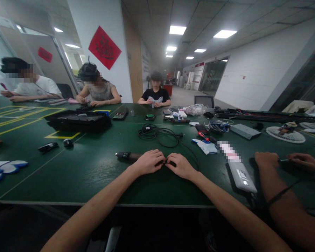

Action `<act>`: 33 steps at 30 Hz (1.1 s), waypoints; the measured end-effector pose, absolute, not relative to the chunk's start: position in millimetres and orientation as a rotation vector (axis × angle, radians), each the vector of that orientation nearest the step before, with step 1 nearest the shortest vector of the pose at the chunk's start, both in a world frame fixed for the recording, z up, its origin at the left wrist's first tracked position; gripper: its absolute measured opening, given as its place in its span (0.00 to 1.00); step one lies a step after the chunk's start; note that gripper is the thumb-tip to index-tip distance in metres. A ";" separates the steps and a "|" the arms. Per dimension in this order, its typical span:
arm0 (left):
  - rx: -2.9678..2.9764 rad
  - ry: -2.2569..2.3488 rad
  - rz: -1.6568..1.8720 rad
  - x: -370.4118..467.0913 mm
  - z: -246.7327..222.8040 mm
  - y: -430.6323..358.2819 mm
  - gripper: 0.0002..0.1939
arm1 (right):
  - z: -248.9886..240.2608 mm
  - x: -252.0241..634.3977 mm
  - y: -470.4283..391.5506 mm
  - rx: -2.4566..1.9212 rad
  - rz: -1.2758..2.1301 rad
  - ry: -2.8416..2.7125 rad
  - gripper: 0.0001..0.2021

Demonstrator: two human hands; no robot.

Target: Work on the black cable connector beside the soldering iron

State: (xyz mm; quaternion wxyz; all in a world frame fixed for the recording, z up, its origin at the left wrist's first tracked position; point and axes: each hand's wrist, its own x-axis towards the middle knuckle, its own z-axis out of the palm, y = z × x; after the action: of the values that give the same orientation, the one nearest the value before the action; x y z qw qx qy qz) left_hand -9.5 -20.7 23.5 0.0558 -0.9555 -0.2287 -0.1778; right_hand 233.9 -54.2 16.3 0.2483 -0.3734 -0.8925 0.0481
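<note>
My left hand (151,162) and my right hand (181,166) meet just above the green table (99,185), fingers curled and fingertips almost touching. Between them is a small dark piece (165,162), mostly covered by the fingers, so its kind is hidden. A drill-like tool with a dark chuck (123,155) lies on the table, pointing left. Its rear disappears behind my left hand, and whether the hand touches it I cannot tell. A black cable (170,140) lies looped beyond my hands, one strand running down beside my right hand.
At right are a white power strip (243,176), a red-handled screwdriver (203,136) and a glove (207,147). A co-worker's arm (280,196) reaches in there. Farther back stands a black tray (77,120). Another glove (7,168) lies left. Several people sit opposite.
</note>
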 end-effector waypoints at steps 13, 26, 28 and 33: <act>-2.891 -0.669 -0.452 -6.0 26.2 -16.8 0.09 | 19.1 233.8 -56.6 -1.008 0.130 -2.431 0.03; -2.916 -0.641 -0.504 -7.5 28.9 -18.9 0.08 | 22.4 234.1 -59.5 -1.018 0.111 -2.439 0.02; -2.923 -0.645 -0.502 -7.5 29.3 -18.7 0.07 | 21.8 234.3 -59.3 -1.014 0.111 -2.442 0.02; -2.928 -0.682 -0.500 -8.3 29.3 -20.3 0.08 | 18.7 234.2 -57.6 -1.025 0.121 -2.440 0.03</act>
State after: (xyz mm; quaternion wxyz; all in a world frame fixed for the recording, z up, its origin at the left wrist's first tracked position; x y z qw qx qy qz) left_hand -8.3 -20.3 29.3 0.0468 -0.9597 -0.2234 -0.1639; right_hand 234.2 -57.6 18.7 0.2435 -0.3752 -0.8933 0.0442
